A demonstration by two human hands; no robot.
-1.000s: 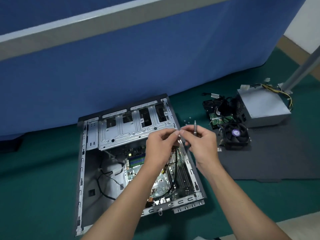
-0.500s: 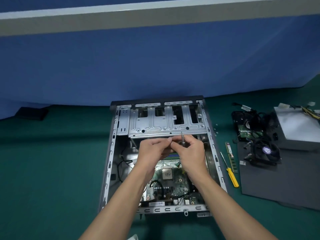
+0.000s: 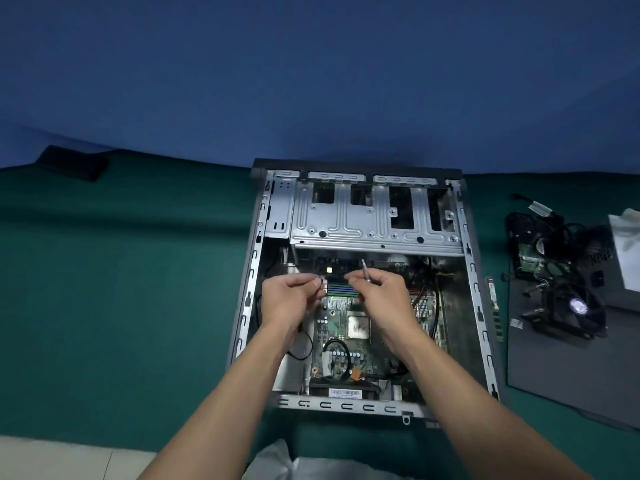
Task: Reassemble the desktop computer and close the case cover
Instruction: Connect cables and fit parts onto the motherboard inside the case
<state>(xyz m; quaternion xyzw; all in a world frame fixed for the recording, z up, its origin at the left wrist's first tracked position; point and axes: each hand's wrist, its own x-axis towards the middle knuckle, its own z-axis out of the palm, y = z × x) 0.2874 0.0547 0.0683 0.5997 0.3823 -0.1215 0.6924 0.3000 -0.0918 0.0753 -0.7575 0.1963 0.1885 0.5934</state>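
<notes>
The open desktop case (image 3: 479,306) lies flat on the green mat, its silver drive cage (image 3: 374,220) at the far end and the green motherboard (image 3: 341,344) exposed below it. Both hands hover over the memory slots (image 3: 337,285). My right hand (image 3: 379,296) grips a thin metal tool (image 3: 365,270) that points up and away. My left hand (image 3: 289,299) has its fingertips pinched together near the slots; whatever small thing it holds is too small to make out.
Right of the case a dark cover panel (image 3: 568,368) lies on the mat with a cooler fan (image 3: 571,306), a circuit board with cables (image 3: 533,251) and a grey power supply (image 3: 627,247) on it. A memory stick (image 3: 494,308) lies beside the case. A blue partition (image 3: 311,81) stands behind.
The view has swung left and tilted down, so the case is now centred. My hands have drawn slightly apart and sit lower, over the memory slots.
</notes>
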